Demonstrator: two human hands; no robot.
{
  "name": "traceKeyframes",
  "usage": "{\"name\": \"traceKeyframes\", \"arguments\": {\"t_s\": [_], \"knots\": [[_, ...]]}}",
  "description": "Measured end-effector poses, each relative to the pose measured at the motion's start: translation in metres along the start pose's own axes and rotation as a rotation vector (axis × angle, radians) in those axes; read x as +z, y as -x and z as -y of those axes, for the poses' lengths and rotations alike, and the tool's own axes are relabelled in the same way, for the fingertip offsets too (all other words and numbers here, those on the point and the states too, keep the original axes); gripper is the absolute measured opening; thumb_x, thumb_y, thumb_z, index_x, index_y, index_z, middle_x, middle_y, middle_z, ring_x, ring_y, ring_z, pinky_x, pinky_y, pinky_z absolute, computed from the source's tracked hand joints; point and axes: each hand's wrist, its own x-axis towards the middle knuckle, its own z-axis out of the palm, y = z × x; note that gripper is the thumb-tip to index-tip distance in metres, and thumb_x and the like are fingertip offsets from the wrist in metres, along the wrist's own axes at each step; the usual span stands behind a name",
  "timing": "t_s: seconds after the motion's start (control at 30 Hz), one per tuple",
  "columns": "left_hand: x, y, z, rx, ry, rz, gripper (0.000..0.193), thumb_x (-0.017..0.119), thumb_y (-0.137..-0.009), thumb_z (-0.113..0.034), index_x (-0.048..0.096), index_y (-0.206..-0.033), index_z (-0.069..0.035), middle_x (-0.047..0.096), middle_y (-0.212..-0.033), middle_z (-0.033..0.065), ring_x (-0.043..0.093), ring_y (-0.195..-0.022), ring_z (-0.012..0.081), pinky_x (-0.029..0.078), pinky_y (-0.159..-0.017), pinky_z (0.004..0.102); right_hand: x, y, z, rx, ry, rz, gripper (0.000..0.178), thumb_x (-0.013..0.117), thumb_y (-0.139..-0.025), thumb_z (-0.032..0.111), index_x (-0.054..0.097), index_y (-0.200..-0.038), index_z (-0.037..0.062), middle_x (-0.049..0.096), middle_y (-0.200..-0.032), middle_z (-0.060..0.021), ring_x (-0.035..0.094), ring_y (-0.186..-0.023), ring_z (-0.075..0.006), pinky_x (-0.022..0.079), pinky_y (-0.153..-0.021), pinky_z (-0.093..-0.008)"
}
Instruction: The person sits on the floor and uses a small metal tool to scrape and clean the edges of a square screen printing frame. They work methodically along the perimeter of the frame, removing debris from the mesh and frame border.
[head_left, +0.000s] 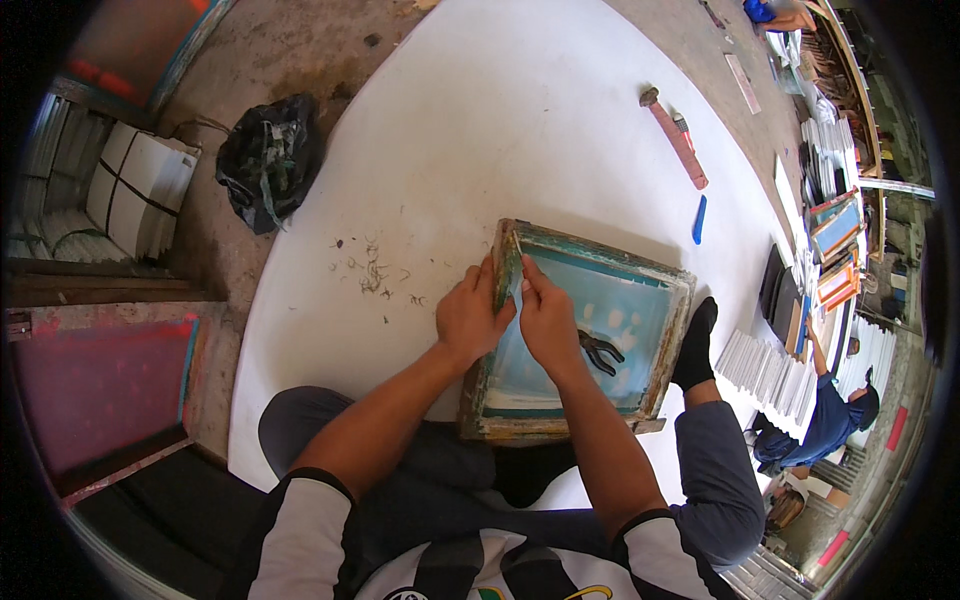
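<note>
Your left hand (468,312) lies at the 9 o'clock side of the wooden screen frame (620,285), fingers folded against its worn rail; you can't tell from here whether they clasp the wood or something smaller. Your right hand (548,318) is just beside it, over the mesh, with thumb and fingertips pinched on a pale bluish strip (517,292) that stands up between your two hands. You have the frame in front of you on the white surface (440,120), its near edge by your lap and its light-blue mesh facing up.

Black-handled pliers (603,353) rest on the mesh, near your right wrist at its 4 o'clock. Taking directions from the middle of the frame, your black-socked foot (697,345) is just beside it at 3 o'clock. A hammer (678,142) with a reddish handle lies at 1 o'clock, and a slim blue object (699,220) sits between 1 and 2, near the handle's end. Thin scraps (372,272) are scattered between 9 and 10 o'clock. Farther out at 10 you have a crumpled black plastic bag (268,160), and at 9 a reddish panel (105,390). Between 3 and 4, well apart from you, a co-worker (822,418) in dark blue is beside stacked white boards (770,382).
</note>
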Motion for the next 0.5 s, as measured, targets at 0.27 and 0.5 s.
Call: {"name": "traceKeyframes", "arguments": {"t_s": [0.27,0.5], "knots": [[-0.001,0.002,-0.002,0.004,-0.051,-0.004,0.080,0.072,-0.083,-0.032,0.045,-0.149,0.003,0.061,-0.110,0.0147,0.069,-0.089,0.0339,0.057,-0.072,0.0454,0.015,-0.004,-0.026,-0.058,-0.211,-0.049,0.044,0.052,-0.103,0.015,0.055,-0.147,0.0099,0.071,-0.096,-0.0284,0.070,-0.086,-0.0458,0.056,-0.077,-0.0489],[-0.006,-0.001,-0.003,-0.035,-0.042,0.029,0.080,0.072,-0.083,-0.034,0.046,-0.149,0.002,0.061,-0.112,0.0153,0.069,-0.089,0.0349,0.057,-0.072,0.0460,0.017,0.005,-0.017,-0.061,0.267,-0.023,0.041,0.052,-0.107,0.014,0.056,-0.147,0.0083,0.073,-0.080,-0.0086,0.062,-0.062,-0.0205,0.053,-0.065,-0.0362]]}}
